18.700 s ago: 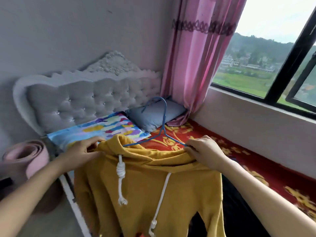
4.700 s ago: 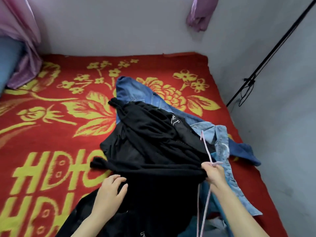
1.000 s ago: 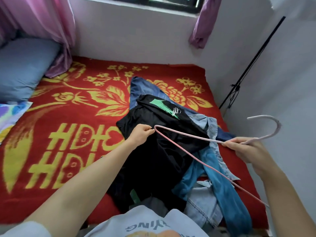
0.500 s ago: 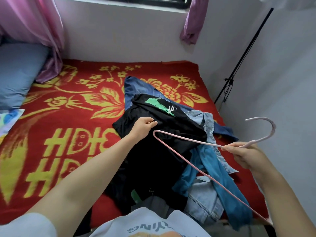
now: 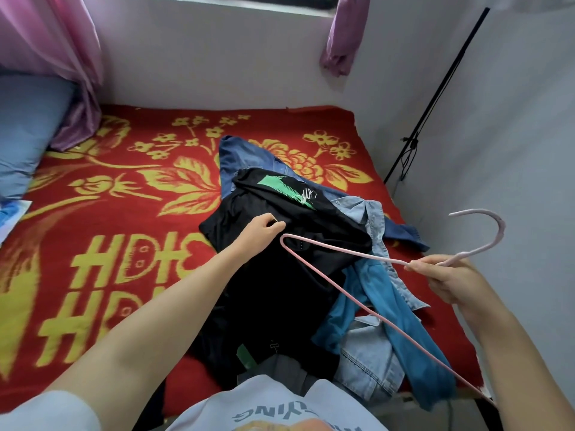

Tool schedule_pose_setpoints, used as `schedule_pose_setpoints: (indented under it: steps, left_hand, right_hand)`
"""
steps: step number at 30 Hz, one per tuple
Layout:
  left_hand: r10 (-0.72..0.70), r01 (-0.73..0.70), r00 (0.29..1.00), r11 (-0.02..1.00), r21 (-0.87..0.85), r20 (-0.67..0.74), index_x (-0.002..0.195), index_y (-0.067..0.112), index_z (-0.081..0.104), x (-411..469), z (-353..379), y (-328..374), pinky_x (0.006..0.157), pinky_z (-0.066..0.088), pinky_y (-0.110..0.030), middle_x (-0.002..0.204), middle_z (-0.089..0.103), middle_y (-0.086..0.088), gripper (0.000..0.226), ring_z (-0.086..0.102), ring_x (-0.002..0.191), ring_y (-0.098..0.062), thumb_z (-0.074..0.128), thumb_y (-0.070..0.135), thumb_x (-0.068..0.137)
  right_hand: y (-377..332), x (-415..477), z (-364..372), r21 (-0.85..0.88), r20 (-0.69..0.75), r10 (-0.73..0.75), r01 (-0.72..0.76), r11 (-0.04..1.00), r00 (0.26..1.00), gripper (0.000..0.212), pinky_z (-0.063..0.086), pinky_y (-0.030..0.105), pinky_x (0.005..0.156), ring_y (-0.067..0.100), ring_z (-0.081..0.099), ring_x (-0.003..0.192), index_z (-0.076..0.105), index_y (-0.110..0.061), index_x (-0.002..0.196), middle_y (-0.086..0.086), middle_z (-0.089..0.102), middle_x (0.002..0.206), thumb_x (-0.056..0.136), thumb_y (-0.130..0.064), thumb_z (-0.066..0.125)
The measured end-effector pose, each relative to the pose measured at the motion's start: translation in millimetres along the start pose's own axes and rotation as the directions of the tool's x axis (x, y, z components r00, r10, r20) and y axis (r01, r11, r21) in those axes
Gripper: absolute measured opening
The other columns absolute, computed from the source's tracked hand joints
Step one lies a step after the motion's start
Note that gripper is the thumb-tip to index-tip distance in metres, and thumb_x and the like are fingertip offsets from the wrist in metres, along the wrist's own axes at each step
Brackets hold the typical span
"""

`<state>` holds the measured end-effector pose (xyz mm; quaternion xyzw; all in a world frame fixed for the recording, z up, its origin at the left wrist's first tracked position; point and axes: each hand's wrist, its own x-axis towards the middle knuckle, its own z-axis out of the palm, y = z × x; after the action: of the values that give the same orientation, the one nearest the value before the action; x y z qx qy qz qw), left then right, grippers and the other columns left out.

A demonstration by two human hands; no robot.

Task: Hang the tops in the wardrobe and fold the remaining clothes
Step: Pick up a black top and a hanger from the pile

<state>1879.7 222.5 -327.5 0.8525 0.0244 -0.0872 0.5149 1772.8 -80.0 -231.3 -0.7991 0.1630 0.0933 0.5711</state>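
Observation:
A pile of clothes lies on the red and yellow blanket (image 5: 124,231). On top is a black top (image 5: 280,275) with a green print, over dark blue jeans (image 5: 245,155), a light denim shirt (image 5: 367,365) and a teal garment (image 5: 401,325). My left hand (image 5: 259,228) pinches the black top's fabric near its upper part. My right hand (image 5: 448,281) holds a thin pink hanger (image 5: 348,255) at its neck, above the pile's right side. The hanger's left tip sits just beside my left hand.
A blue pillow (image 5: 25,132) and pink curtain (image 5: 59,57) are at the far left. A grey wall runs along the bed's far and right sides, with a black rod (image 5: 435,98) leaning on the right wall and a purple curtain end (image 5: 342,32) above.
Over the last second my left hand has stayed pinched on the black top. My right hand holds the hanger in nearly the same place; the view has shifted slightly.

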Motion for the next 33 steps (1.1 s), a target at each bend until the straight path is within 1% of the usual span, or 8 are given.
schedule_pose_setpoints:
  steps: [8,16,23,24,26,28,30,33]
  left_hand:
    - [-0.011,0.012,0.997,1.0,-0.011,0.071,0.072,0.018,0.051,-1.0,-7.1,-4.8,0.039,0.024,-0.014,0.057,0.042,0.006,0.017,0.031,0.043,-0.007,0.05,0.009,0.086]
    - [-0.004,0.005,0.996,1.0,0.0,0.089,0.075,0.021,0.054,0.5,-16.4,-13.5,0.04,0.026,-0.016,0.057,0.043,0.005,0.02,0.033,0.044,-0.007,0.048,0.009,0.09]
    - [-0.022,0.021,1.0,0.997,-0.069,-0.011,0.072,0.012,0.055,-2.0,-13.9,-8.7,0.038,0.026,-0.01,0.055,0.042,0.006,0.016,0.034,0.034,0.0,0.055,0.01,0.087]
    - [-0.023,0.023,1.0,0.996,-0.086,0.006,0.072,0.012,0.055,-3.1,-12.3,-5.3,0.037,0.026,-0.011,0.054,0.041,0.006,0.016,0.034,0.034,0.0,0.055,0.01,0.088]
    - [-0.007,0.012,0.999,0.993,-0.12,0.04,0.071,0.013,0.054,-6.1,-7.3,3.9,0.037,0.026,-0.011,0.054,0.04,0.006,0.017,0.033,0.034,0.0,0.055,0.009,0.088]
    - [0.032,-0.022,0.997,0.989,-0.147,0.064,0.07,0.014,0.054,-9.9,-1.0,16.7,0.038,0.026,-0.011,0.054,0.04,0.007,0.019,0.033,0.036,0.0,0.055,0.009,0.088]
    - [0.082,-0.07,0.994,0.984,-0.166,0.068,0.069,0.015,0.054,-12.9,2.5,30.9,0.042,0.028,-0.011,0.055,0.042,0.007,0.021,0.035,0.04,0.001,0.056,0.008,0.088]
    - [0.138,-0.126,0.989,0.973,-0.195,0.048,0.07,0.015,0.056,-15.4,-0.9,51.3,0.05,0.031,-0.013,0.061,0.047,0.006,0.021,0.038,0.052,0.0,0.055,0.006,0.089]
  right_hand:
    - [-8.7,-1.6,10.3,-0.069,-0.01,-0.058,0.057,0.996,0.998,0.011,0.019,0.011,0.031,0.003,0.02,0.033,0.069,0.002,0.078,-0.005,0.027,0.038,0.084,-0.004,0.063]
    - [-10.3,2.2,6.5,-0.037,-0.024,-0.049,0.048,0.998,0.999,0.012,0.017,0.009,0.03,0.0,0.022,0.029,0.066,0.006,0.08,-0.009,0.03,0.033,0.087,0.001,0.058]
    - [0.4,22.4,34.3,-0.122,-0.133,-0.229,0.213,0.969,0.964,0.012,0.032,0.005,0.041,-0.006,0.047,0.042,0.069,-0.012,0.079,-0.017,0.053,0.044,0.088,-0.013,0.062]
    - [0.2,27.3,48.7,-0.119,-0.119,-0.238,0.224,0.967,0.964,0.012,0.034,0.007,0.047,-0.005,0.049,0.047,0.069,-0.014,0.076,-0.016,0.055,0.048,0.087,-0.015,0.064]
    - [-1.2,38.8,82.9,-0.13,-0.066,-0.231,0.221,0.967,0.971,0.017,0.039,0.023,0.059,0.005,0.051,0.059,0.064,-0.017,0.066,-0.006,0.058,0.057,0.082,-0.018,0.07]
    - [-4.2,47.7,117.3,-0.182,-0.014,-0.185,0.179,0.967,0.983,0.025,0.036,0.03,0.063,0.015,0.048,0.064,0.057,-0.013,0.065,0.002,0.052,0.06,0.076,-0.025,0.076]
    - [-5.5,53.3,145.2,-0.163,0.043,-0.142,0.147,0.976,0.989,0.031,0.035,0.027,0.061,0.012,0.044,0.062,0.051,-0.011,0.074,-0.003,0.047,0.063,0.074,-0.028,0.078]
    - [-2.9,58.7,168.1,-0.014,0.128,-0.16,0.163,0.986,0.979,0.038,0.035,0.01,0.05,0.005,0.038,0.057,0.041,-0.012,0.084,-0.006,0.041,0.067,0.076,-0.016,0.077]
